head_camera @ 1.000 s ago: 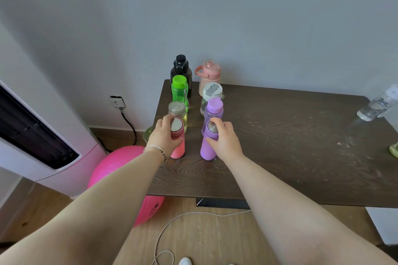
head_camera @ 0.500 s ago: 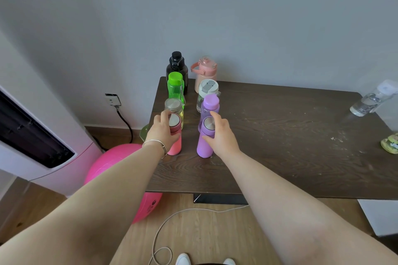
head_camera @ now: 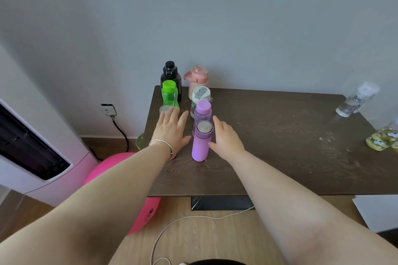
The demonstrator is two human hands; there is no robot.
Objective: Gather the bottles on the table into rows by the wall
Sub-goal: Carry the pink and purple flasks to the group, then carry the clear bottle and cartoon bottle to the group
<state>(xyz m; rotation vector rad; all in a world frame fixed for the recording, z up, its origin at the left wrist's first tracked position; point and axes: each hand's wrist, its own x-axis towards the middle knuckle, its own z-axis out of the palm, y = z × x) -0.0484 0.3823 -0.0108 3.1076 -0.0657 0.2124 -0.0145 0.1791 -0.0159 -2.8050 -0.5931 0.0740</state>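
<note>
Two rows of bottles stand at the left end of the dark wooden table [head_camera: 280, 148], running out from the wall. Left row: a black bottle [head_camera: 170, 75], a green bottle [head_camera: 169, 94], a clear jar [head_camera: 164, 109] and a pink bottle, almost hidden under my left hand [head_camera: 171, 131]. Right row: a peach jug [head_camera: 198, 77], a white-lidded cup [head_camera: 200, 94], a clear purple-capped bottle [head_camera: 203, 112] and a lilac flask [head_camera: 201, 142]. My left hand hovers open above the pink bottle. Just right of the lilac flask is my right hand [head_camera: 226, 137], open and off it.
A clear bottle [head_camera: 355, 101] leans at the table's far right, with a yellow-green bottle [head_camera: 383, 139] lying at the right edge. A pink ball [head_camera: 120, 168], a white appliance [head_camera: 32, 157], a wall socket [head_camera: 107, 109] and a floor cable [head_camera: 172, 228] are to the left and below.
Both hands have let go: the left has lifted off the pink bottle and spread its fingers, the right has come off the lilac flask to its right side.
</note>
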